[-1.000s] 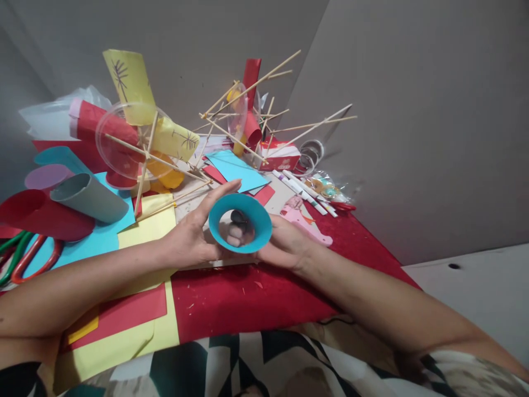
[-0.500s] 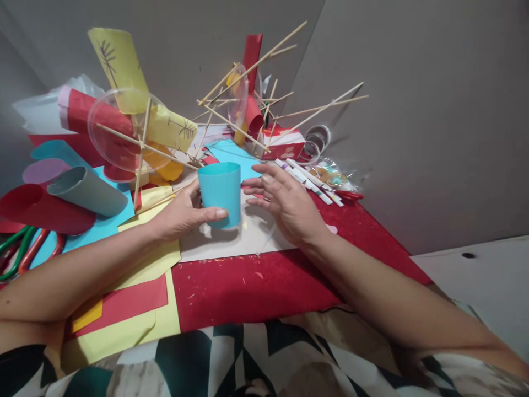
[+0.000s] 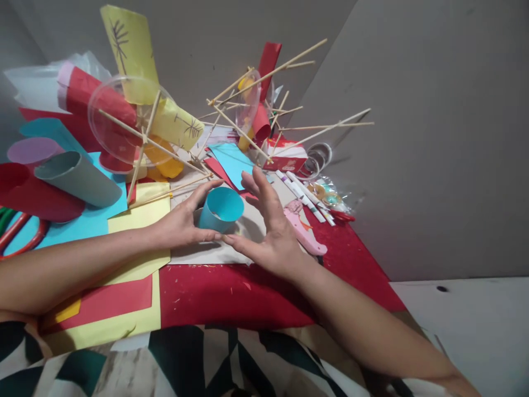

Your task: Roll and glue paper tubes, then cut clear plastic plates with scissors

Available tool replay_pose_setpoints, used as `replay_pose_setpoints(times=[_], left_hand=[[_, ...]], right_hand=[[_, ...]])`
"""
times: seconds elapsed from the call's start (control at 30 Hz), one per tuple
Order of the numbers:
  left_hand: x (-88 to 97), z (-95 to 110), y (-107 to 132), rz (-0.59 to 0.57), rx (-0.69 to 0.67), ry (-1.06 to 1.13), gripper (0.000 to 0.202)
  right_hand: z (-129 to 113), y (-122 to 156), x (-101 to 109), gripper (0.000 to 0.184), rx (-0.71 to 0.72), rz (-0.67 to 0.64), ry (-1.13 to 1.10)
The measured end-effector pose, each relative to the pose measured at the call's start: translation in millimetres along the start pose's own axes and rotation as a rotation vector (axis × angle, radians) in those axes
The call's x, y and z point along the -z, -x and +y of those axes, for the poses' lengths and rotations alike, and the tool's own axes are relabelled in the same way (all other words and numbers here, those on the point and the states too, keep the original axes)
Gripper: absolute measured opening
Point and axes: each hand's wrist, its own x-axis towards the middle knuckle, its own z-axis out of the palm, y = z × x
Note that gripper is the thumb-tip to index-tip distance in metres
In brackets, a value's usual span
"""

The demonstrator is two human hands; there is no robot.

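Observation:
A blue paper cylinder [image 3: 221, 212], open at the top, stands on a white sheet [image 3: 194, 253] in the middle of the table. My left hand [image 3: 182, 218] curves around its left side with fingers and thumb apart, the thumb in front of its base. On the other side my right hand [image 3: 275, 231] is open, fingers raised and spread. Its thumb reaches to the front of the cylinder, close to the left thumb tip. Whether either hand touches the paper is hard to tell.
Stick frames with clear plastic discs [image 3: 119, 124] and paper tubes rise behind. Rolled paper tubes [image 3: 82, 179] and red scissors handles [image 3: 25, 231] lie left. Markers [image 3: 306, 196], a pink cutter [image 3: 303, 231] and a red box [image 3: 289, 157] are on the right.
The blue cylinder has come down onto the white sheet, and its opening now faces me more. My left hand has loosened around it. My right hand has moved closer, thumb forward.

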Motion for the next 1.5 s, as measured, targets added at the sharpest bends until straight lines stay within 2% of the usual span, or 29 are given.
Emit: replay_pose_setpoints(times=[0.1, 0.2, 0.3, 0.43, 0.5, 0.57, 0.67, 0.8, 0.87, 0.97, 1.07, 1.13, 1.17, 1.2, 1.27, 1.37, 1.43, 1.5], left_hand=[[-1.1, -4, 1, -0.025, 0.028, 0.026, 0.107], [-2.8, -8, 1, -0.032, 0.052, 0.060, 0.111], [-4.1, -11, 0, -0.029, 0.061, 0.075, 0.111], [-5.3, -14, -1, -0.022, 0.046, 0.065, 0.109], [-6.2, -14, -1, -0.008, 0.017, 0.057, 0.106], [-7.4, -14, 0, 0.005, -0.023, 0.047, 0.104], [-10.1, -14, 2, -0.002, -0.059, 0.023, 0.101], [-13.4, -14, 4, -0.004, -0.141, 0.012, 0.099], [-12.5, -10, 4, 0.009, -0.182, 0.029, 0.099], [-5.8, 0, 3, 0.125, -0.223, 0.128, 0.094], [3.8, 7, -3, 0.403, -0.213, 0.329, 0.069], [8.3, 6, -8, 0.547, -0.099, 0.477, 0.054], [9.3, 4, -10, 0.564, -0.006, 0.544, 0.050], [9.3, 3, -12, 0.535, 0.097, 0.607, 0.048], [6.8, 2, -12, 0.355, 0.283, 0.733, 0.051], [-0.3, 7, -8, 0.073, 0.396, 0.879, 0.060], [-4.1, 11, -7, 0.030, 0.398, 0.907, 0.063], [-5.5, 14, -6, 0.070, 0.381, 0.889, 0.058]], right_hand=[[6, 1, 1, 0.099, 0.025, -0.052, 0.030], [9, 3, 2, 0.093, -0.012, -0.064, -0.002], [6, 2, 4, 0.080, -0.067, 0.028, -0.057], [-10, -7, 16, 0.051, -0.153, 0.238, -0.083], [-21, -18, 25, 0.038, -0.198, 0.252, -0.053], [-31, -31, 34, 0.033, -0.229, 0.184, 0.008], [-36, -50, 38, 0.031, -0.262, -0.005, 0.162], [-29, -67, 24, 0.010, -0.325, -0.281, 0.342], [-24, -70, 18, 0.004, -0.335, -0.304, 0.381], [-15, -71, 19, 0.018, -0.317, -0.170, 0.345], [-6, -67, 30, 0.020, -0.320, 0.025, 0.122], [-1, -62, 35, 0.016, -0.361, 0.136, -0.053], [0, -59, 35, 0.014, -0.387, 0.178, -0.124], [1, -56, 34, 0.014, -0.410, 0.207, -0.180], [1, -50, 28, 0.013, -0.432, 0.244, -0.248], [0, -43, 15, 0.018, -0.427, 0.234, -0.281], [-2, -39, 8, 0.026, -0.405, 0.203, -0.283], [-4, -35, 3, 0.033, -0.366, 0.159, -0.290]])
